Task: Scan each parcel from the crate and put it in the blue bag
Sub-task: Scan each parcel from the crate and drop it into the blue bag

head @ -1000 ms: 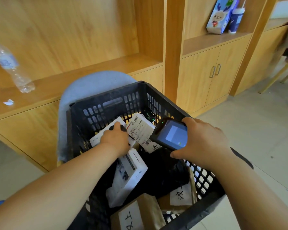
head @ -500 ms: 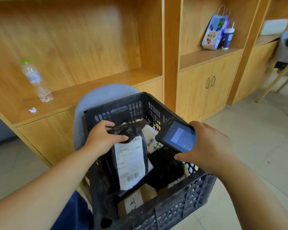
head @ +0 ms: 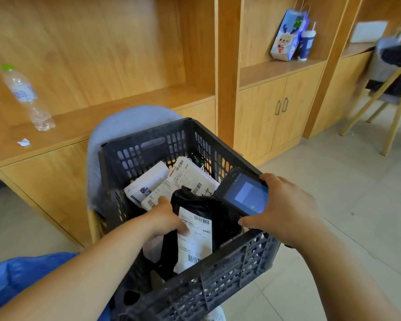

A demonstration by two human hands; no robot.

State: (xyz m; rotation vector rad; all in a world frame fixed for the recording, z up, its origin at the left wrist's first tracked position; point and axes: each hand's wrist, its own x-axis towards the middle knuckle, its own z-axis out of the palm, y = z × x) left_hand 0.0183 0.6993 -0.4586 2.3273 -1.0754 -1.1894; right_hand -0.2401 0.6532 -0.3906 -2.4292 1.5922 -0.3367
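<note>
We see a plastic water bottle [head: 24, 96] and a paper scrap [head: 23, 142] on the left shelf [head: 97, 119], and a cartoon gift bag [head: 286, 38] touching a lidded cup [head: 306, 45].

Bright, even light, perhaps daylight; wide-angle bending at the edges; the far right blurred.

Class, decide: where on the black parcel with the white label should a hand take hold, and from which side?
Take the black parcel by its upper left edge, coming from the left, as the left hand does. Its label faces up with barcodes near the top right and bottom, and the scanner is on the right.
</note>
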